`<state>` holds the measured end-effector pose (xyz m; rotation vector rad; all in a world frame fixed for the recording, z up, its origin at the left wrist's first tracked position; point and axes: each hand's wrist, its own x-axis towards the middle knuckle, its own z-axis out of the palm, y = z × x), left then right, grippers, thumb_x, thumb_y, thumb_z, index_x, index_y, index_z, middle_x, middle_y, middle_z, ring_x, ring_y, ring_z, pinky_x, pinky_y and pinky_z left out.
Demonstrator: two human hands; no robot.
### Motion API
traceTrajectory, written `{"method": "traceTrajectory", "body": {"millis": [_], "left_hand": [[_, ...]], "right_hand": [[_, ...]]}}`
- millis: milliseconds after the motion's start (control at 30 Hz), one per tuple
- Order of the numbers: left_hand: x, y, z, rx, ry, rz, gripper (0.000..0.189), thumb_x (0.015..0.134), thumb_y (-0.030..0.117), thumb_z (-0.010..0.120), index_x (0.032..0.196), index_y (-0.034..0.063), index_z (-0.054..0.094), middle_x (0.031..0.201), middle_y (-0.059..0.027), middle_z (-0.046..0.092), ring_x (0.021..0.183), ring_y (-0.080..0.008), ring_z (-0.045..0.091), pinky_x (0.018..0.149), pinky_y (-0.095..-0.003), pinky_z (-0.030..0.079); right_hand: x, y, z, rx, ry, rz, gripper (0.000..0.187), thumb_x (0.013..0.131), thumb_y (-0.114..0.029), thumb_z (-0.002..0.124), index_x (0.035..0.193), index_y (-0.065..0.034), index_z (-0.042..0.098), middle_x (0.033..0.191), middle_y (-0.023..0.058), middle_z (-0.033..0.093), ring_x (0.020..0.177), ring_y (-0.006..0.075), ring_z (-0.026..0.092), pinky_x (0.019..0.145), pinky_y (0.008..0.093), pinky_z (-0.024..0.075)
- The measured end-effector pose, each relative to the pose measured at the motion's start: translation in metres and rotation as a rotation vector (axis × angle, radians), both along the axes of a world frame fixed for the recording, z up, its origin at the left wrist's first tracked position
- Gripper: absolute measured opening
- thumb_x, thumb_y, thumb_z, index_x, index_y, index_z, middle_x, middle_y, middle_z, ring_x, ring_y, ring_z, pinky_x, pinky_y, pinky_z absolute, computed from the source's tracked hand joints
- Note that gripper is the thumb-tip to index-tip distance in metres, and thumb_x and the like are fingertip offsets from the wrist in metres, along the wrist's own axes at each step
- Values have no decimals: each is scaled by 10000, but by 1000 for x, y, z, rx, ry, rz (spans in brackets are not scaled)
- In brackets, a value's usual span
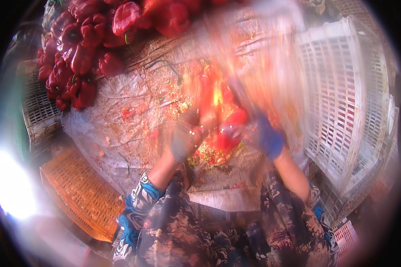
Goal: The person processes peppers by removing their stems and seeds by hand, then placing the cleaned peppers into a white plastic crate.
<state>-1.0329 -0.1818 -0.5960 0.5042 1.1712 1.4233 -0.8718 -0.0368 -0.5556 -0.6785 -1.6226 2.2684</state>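
Note:
Both hands are gloved and blurred over a sheet strewn with red pepper pieces and seeds. My right hand [265,133], in a blue glove, is at a red bell pepper [232,123]; a long, dark, blurred object [239,90] rises beside it, and I cannot tell what it is or whether the hand grips it. My left hand [187,137], in a greyish glove, is left of that pepper, near blurred red pieces [205,100]; its fingers are too smeared to show a hold. Below the hands lies a small heap of seeds and scraps [212,157].
A large pile of red bell peppers [83,56] fills the upper left. White plastic crates [334,100] stand at the right. An orange plastic crate [83,190] is at the lower left, and a pale crate [40,106] sits at the left edge of the stained sheet [120,100].

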Motion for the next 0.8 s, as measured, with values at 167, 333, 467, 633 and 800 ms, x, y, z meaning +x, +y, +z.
{"method": "traceTrajectory", "body": {"millis": [167,333,467,633,800], "left_hand": [[6,4,17,-100,11,-110,561,857,74,656,1353,-18,409,1146,-77,603,991,-137,606,828,-298,514],[-12,-13,11,-239,47,-258,708,836,277,703,1396,-1,372,1203,-86,578,1007,-168,604,889,-310,492],[-17,-6,34,-364,349,-474,692,838,281,680,1404,21,378,1233,-111,568,1126,-194,529,901,-313,461],[-11,-12,29,-112,355,-99,799,830,206,675,1457,-7,228,1353,-137,422,1154,-199,489,849,-303,482],[-67,-113,13,-300,418,106,784,844,282,678,1429,-39,268,1463,-145,308,1022,-154,545,812,-258,491]], "right_hand": [[3,10,-16,83,-219,53,754,860,-173,652,1454,-17,215,1425,119,417,1060,167,553,869,284,470],[-1,4,-15,-224,-28,-118,623,884,-132,629,1411,0,325,1351,116,491,1178,174,523,981,296,436],[26,7,-46,-505,-40,-131,544,879,-167,645,1349,-6,423,1244,81,571,1095,158,567,953,291,457],[27,11,-4,-634,189,-359,568,898,-271,612,1366,-25,406,1268,84,545,1136,178,548,995,318,434],[36,32,34,-633,700,-416,572,922,-279,552,1403,-41,353,1267,106,539,1069,186,540,930,319,436]]}}
